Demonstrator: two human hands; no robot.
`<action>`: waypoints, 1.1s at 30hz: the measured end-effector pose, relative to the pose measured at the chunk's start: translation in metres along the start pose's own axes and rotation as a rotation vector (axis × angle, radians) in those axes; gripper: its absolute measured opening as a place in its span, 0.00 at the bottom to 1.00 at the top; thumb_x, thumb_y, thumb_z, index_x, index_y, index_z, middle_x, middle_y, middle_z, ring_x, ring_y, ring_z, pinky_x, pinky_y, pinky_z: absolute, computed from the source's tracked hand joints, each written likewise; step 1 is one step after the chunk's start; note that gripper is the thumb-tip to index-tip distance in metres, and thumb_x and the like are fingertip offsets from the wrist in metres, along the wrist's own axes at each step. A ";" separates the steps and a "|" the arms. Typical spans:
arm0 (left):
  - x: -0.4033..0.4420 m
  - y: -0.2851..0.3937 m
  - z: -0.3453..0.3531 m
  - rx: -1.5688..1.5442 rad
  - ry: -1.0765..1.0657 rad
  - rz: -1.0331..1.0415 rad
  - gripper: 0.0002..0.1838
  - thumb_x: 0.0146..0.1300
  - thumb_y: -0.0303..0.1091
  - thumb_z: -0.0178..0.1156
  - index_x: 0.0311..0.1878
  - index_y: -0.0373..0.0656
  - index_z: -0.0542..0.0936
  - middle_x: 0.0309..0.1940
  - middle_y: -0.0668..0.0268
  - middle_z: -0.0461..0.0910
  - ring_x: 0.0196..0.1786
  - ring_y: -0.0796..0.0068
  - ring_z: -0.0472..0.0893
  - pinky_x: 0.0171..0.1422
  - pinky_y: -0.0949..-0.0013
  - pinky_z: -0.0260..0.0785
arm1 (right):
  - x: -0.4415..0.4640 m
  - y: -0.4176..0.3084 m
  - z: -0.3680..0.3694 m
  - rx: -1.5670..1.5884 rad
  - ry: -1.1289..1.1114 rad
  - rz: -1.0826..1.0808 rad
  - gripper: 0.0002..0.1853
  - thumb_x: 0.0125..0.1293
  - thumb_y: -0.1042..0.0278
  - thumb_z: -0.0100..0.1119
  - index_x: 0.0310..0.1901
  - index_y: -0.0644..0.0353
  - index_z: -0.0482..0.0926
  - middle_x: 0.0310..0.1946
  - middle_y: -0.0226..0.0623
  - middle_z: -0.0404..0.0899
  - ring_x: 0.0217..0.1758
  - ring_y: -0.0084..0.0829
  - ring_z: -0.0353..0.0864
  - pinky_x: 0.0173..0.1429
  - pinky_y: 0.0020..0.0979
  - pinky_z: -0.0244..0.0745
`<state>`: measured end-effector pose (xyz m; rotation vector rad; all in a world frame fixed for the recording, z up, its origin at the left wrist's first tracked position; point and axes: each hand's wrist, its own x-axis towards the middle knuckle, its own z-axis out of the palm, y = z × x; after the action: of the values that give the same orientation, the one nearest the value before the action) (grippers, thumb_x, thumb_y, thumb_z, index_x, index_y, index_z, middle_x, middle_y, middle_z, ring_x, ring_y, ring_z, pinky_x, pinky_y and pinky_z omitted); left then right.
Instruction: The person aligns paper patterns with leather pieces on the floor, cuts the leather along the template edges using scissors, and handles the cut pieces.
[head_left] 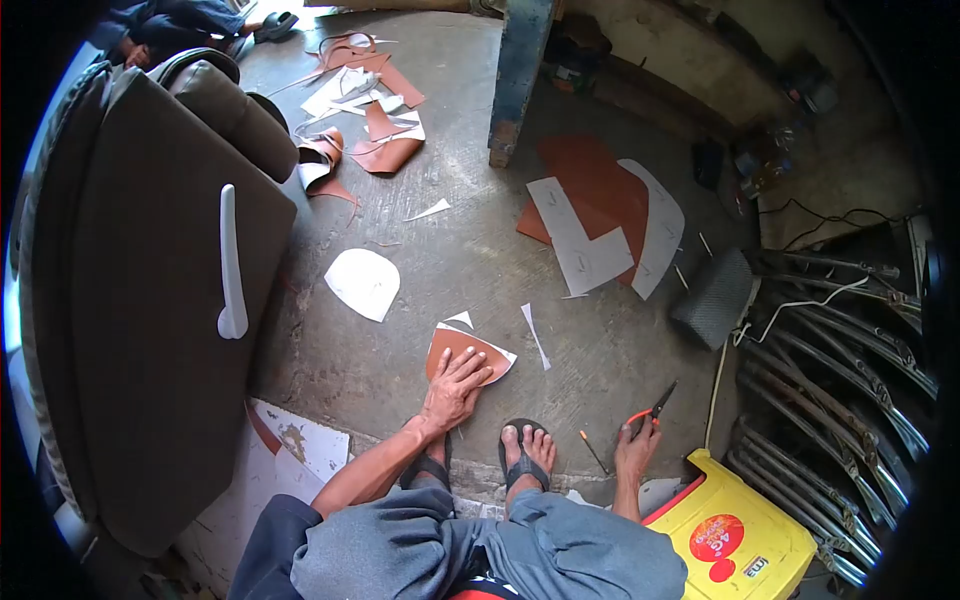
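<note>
My left hand [456, 388] lies with its fingers spread on a reddish-brown piece [448, 348] with white edges, flat on the floor between my feet and the scraps. Off to the right, my right hand [636, 446] is at the orange handle of the scissors [653, 405], whose dark blades point up and away. Just left of that hand lies a thin pencil-like stick [594, 452]. A white rounded piece [363, 284] rests left of the brown piece. Small white offcuts [536, 336] lie near it.
Brown sheets [590, 175] with white templates [590, 262] lie at upper right, beside a blue post [519, 80]. Scraps [385, 130] are at upper left. A dark padded seat [160, 300] fills the left. A yellow stool [745, 530] and metal frames [830, 400] stand right. Another person [165, 30] is at top left.
</note>
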<state>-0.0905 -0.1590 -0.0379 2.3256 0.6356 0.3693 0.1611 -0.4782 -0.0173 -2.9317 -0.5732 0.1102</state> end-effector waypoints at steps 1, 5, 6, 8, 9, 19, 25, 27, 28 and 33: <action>0.000 0.001 -0.001 0.012 0.001 0.005 0.19 0.64 0.31 0.63 0.59 0.50 0.82 0.67 0.62 0.76 0.75 0.59 0.67 0.82 0.46 0.46 | 0.006 -0.003 -0.004 0.079 -0.020 0.120 0.35 0.63 0.63 0.69 0.68 0.70 0.66 0.64 0.61 0.69 0.67 0.58 0.69 0.71 0.47 0.65; 0.001 0.005 -0.004 0.031 0.019 0.026 0.21 0.63 0.29 0.63 0.60 0.50 0.82 0.67 0.61 0.76 0.75 0.58 0.68 0.82 0.45 0.45 | 0.028 0.018 0.006 0.257 -0.062 0.416 0.39 0.57 0.61 0.74 0.66 0.71 0.67 0.55 0.58 0.78 0.57 0.53 0.80 0.62 0.45 0.73; 0.000 0.007 -0.006 -0.022 0.058 -0.008 0.20 0.64 0.27 0.62 0.60 0.48 0.82 0.65 0.60 0.77 0.73 0.57 0.70 0.82 0.45 0.46 | 0.031 0.022 0.007 0.254 -0.061 0.408 0.39 0.57 0.61 0.74 0.66 0.71 0.67 0.55 0.58 0.78 0.57 0.53 0.80 0.62 0.45 0.73; 0.001 0.009 -0.012 -0.078 0.110 -0.043 0.20 0.65 0.25 0.61 0.60 0.47 0.82 0.63 0.59 0.79 0.72 0.57 0.72 0.81 0.44 0.47 | 0.041 0.029 0.010 0.741 -0.147 0.652 0.37 0.54 0.62 0.74 0.62 0.72 0.69 0.48 0.55 0.82 0.49 0.49 0.84 0.57 0.44 0.77; 0.000 0.009 -0.018 -0.236 0.244 -0.150 0.19 0.65 0.23 0.59 0.60 0.45 0.82 0.61 0.58 0.81 0.70 0.56 0.74 0.80 0.46 0.51 | 0.044 0.023 0.011 0.735 -0.147 0.641 0.37 0.54 0.62 0.74 0.62 0.72 0.69 0.48 0.55 0.82 0.49 0.49 0.84 0.57 0.44 0.77; -0.028 0.006 -0.097 -0.715 0.714 -0.562 0.15 0.77 0.32 0.55 0.61 0.38 0.80 0.53 0.65 0.83 0.57 0.76 0.78 0.65 0.70 0.68 | 0.062 -0.014 0.036 0.506 -0.016 0.430 0.32 0.54 0.64 0.73 0.58 0.69 0.70 0.53 0.57 0.78 0.57 0.53 0.80 0.61 0.45 0.72; -0.035 0.011 -0.109 -0.710 0.737 -0.620 0.16 0.77 0.35 0.56 0.61 0.38 0.80 0.53 0.65 0.84 0.56 0.76 0.78 0.64 0.70 0.69 | 0.023 -0.092 0.038 0.338 -0.119 0.231 0.33 0.50 0.66 0.72 0.57 0.67 0.68 0.47 0.56 0.81 0.53 0.52 0.82 0.59 0.45 0.75; -0.038 0.012 -0.110 -0.680 0.736 -0.626 0.16 0.76 0.34 0.56 0.61 0.38 0.80 0.53 0.63 0.84 0.56 0.75 0.79 0.63 0.70 0.70 | 0.010 -0.141 0.051 0.346 -0.142 0.051 0.35 0.50 0.64 0.72 0.59 0.68 0.69 0.49 0.57 0.80 0.55 0.54 0.81 0.60 0.45 0.74; -0.036 0.012 -0.110 -0.644 0.731 -0.622 0.16 0.76 0.34 0.56 0.61 0.38 0.80 0.52 0.63 0.84 0.56 0.75 0.79 0.63 0.70 0.70 | 0.013 -0.179 0.053 0.439 -0.168 -0.021 0.36 0.50 0.63 0.72 0.59 0.69 0.69 0.50 0.58 0.80 0.56 0.55 0.80 0.60 0.46 0.74; -0.036 0.019 -0.122 -0.640 0.695 -0.629 0.15 0.75 0.33 0.57 0.59 0.38 0.81 0.51 0.63 0.85 0.55 0.76 0.79 0.63 0.70 0.70 | 0.048 -0.323 0.035 0.684 -0.380 -0.122 0.37 0.50 0.65 0.70 0.62 0.68 0.67 0.56 0.56 0.75 0.62 0.52 0.76 0.67 0.44 0.69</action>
<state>-0.1654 -0.1239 0.0606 1.2713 1.3008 0.9249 0.0828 -0.1601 -0.0011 -2.2114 -0.6081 0.7051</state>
